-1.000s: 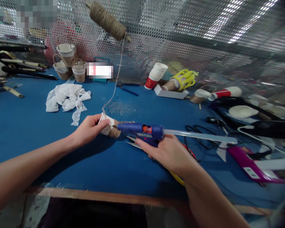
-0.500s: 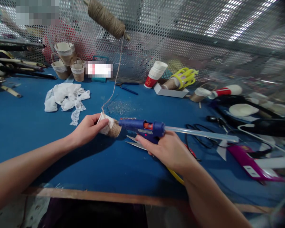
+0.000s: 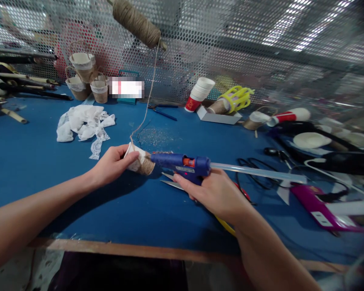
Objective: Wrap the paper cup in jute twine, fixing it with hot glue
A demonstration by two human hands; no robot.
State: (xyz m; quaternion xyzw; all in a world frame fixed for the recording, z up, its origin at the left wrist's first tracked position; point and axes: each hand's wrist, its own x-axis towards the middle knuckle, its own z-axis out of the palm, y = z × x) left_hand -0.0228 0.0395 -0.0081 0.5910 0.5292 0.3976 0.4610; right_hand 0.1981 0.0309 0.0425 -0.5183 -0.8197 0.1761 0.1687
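A small paper cup, tilted on its side and partly wrapped in brown twine, is held in my left hand, thumb across its white part. From the cup the twine runs up to a spool hung on a rod. My right hand grips a blue hot glue gun, its nozzle at the cup where the twine winding borders the white paper. A long clear glue stick sticks out of the gun's back. Partly hidden below the gun and my right hand lie scissors.
White lace lies in a heap at left, with twine-wrapped cup baskets behind it. A stack of paper cups and a white box stand at the back. Black cables and a purple packet are at right.
The glue gun's nozzle has shifted very slightly left along the cup. My left hand and the cup have stayed nearly still.
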